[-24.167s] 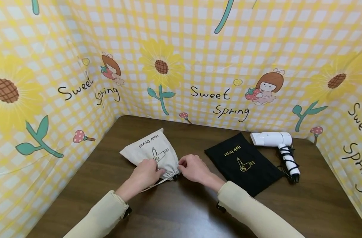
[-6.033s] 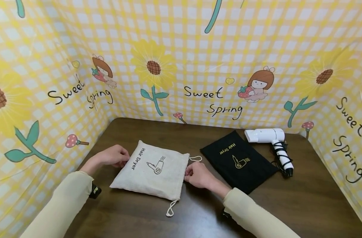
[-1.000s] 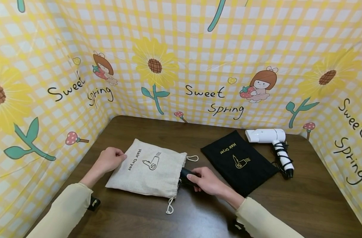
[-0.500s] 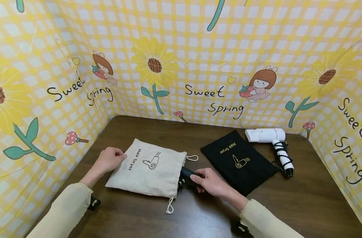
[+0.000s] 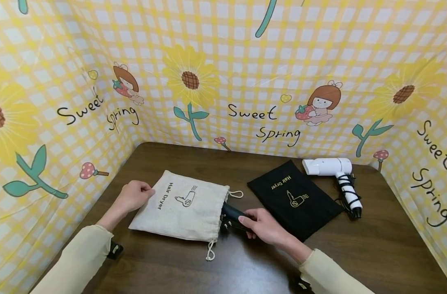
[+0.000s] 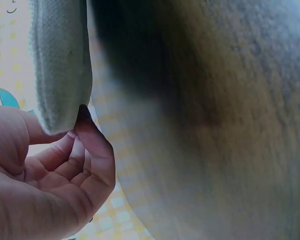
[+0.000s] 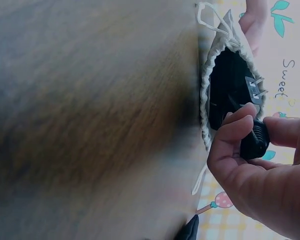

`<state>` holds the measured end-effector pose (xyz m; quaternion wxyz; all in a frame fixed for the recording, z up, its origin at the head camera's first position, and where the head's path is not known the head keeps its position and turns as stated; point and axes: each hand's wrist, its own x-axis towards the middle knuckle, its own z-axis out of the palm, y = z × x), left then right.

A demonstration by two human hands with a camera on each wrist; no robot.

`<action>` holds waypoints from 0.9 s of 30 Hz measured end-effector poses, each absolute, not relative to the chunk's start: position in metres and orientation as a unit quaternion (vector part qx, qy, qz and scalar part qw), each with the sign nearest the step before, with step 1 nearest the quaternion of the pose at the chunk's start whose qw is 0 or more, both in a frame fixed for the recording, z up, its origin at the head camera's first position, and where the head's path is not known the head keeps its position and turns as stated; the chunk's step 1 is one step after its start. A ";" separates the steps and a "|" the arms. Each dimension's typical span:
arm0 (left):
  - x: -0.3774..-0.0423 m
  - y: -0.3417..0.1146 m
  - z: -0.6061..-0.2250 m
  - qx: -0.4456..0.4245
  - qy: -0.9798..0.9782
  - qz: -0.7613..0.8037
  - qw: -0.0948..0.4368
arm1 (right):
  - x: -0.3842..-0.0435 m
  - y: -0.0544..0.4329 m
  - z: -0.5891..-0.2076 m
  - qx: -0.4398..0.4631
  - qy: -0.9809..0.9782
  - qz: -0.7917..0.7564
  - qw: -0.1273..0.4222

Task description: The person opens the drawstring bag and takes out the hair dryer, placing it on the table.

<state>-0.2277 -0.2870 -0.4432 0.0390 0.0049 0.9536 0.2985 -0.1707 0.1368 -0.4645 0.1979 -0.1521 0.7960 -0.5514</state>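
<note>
A cream drawstring bag (image 5: 183, 208) printed "Hair Dryer" lies flat on the table, its gathered mouth facing right. At the bag's closed end my left hand (image 5: 135, 196) pinches the cloth between thumb and forefinger, which the left wrist view shows at the edge of the bag (image 6: 62, 60). From the mouth sticks out the dark handle of a black hair dryer (image 5: 232, 214). My right hand (image 5: 264, 226) grips that handle, thumb on top. In the right wrist view a plug (image 7: 254, 90) with metal prongs shows at the bag's mouth. The dryer's head is hidden inside.
A black "Hair Dryer" bag (image 5: 278, 188) lies flat to the right of my right hand. Beyond it is a white hair dryer (image 5: 328, 166) with its cord wound round the handle. Patterned yellow cloth (image 5: 245, 73) walls the brown table (image 5: 194, 271) at the back and sides.
Earlier the cream bag's neck was drawn tight, then it was opened and turned. Over the last second my right hand has moved slightly right and more of the handle shows. My left hand keeps its pinch.
</note>
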 end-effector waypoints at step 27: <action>-0.226 -0.288 -0.443 -0.009 0.955 0.296 0.033 | -0.161 0.150 -0.460 -0.151 0.791 -0.562 0.189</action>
